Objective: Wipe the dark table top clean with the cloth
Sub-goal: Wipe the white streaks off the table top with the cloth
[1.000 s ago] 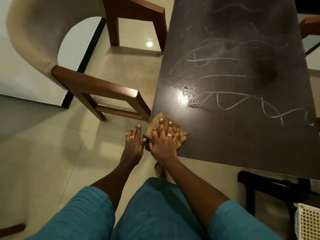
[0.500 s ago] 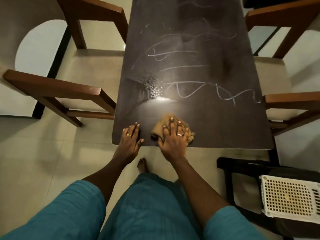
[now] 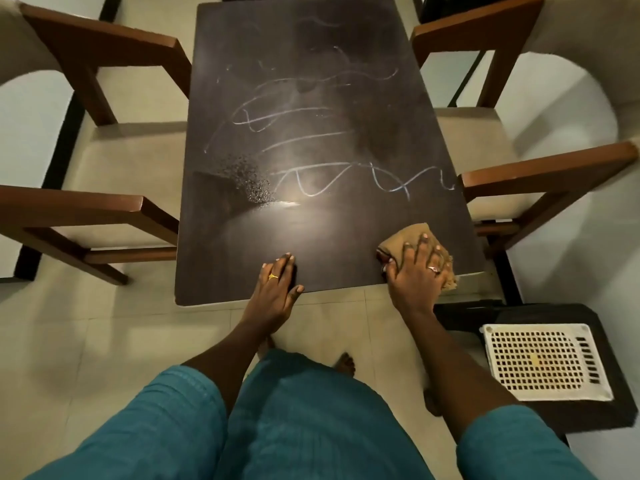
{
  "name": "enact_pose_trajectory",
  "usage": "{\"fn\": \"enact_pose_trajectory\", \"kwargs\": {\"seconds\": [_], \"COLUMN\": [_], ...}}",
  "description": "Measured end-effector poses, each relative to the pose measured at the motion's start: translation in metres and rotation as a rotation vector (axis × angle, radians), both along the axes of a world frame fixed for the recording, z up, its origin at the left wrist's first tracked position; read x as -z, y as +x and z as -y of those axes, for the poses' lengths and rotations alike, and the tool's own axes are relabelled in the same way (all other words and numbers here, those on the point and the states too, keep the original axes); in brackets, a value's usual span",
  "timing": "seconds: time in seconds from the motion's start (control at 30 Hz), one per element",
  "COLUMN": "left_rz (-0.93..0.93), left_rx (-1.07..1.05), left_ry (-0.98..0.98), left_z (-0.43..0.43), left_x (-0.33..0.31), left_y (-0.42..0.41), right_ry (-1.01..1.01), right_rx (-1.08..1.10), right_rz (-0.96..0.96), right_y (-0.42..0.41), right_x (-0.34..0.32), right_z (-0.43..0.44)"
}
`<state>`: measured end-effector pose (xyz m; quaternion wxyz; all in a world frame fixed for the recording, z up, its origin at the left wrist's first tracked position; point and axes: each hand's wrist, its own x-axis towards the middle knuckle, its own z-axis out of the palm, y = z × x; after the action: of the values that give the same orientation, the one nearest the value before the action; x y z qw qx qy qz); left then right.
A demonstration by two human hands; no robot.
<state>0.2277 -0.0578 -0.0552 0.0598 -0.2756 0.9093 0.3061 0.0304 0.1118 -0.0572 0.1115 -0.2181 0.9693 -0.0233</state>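
A white perforated basket (image 3: pixel 543 362) sits nearest, on the right. At the near edge of the bench (image 3: pixel 311 81) the left hand (image 3: pixel 277 289) rests flat, fingers straight, holding nothing. The right hand (image 3: pixel 415 275) presses spread, straight fingers onto the tan cloth (image 3: pixel 412 237) at the near right corner. Beyond lie a speckled wet patch (image 3: pixel 247 181) and pale scribbles (image 3: pixel 311 140).

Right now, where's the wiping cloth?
In the head view, the cloth sits on the near right corner of the dark table top, pressed under the right hand.
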Motion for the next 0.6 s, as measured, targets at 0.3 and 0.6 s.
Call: {"fn": "enact_pose_trajectory", "kwargs": {"seconds": [0.3, 0.6], "left_rz": [0.017, 0.015], "left_rx": [-0.039, 0.045], "left_ry": [-0.034, -0.122], "left_z": [0.001, 0.004], "left_x": [0.006, 0.007], "left_y": [0.001, -0.025], "right_ry": [-0.032, 0.011], "right_rx": [-0.177, -0.552], "right_rz": [0.125, 0.138], "right_y": [0.049, 0.044], "right_x": [-0.004, -0.006], "right_z": [0.057, 0.057]}}
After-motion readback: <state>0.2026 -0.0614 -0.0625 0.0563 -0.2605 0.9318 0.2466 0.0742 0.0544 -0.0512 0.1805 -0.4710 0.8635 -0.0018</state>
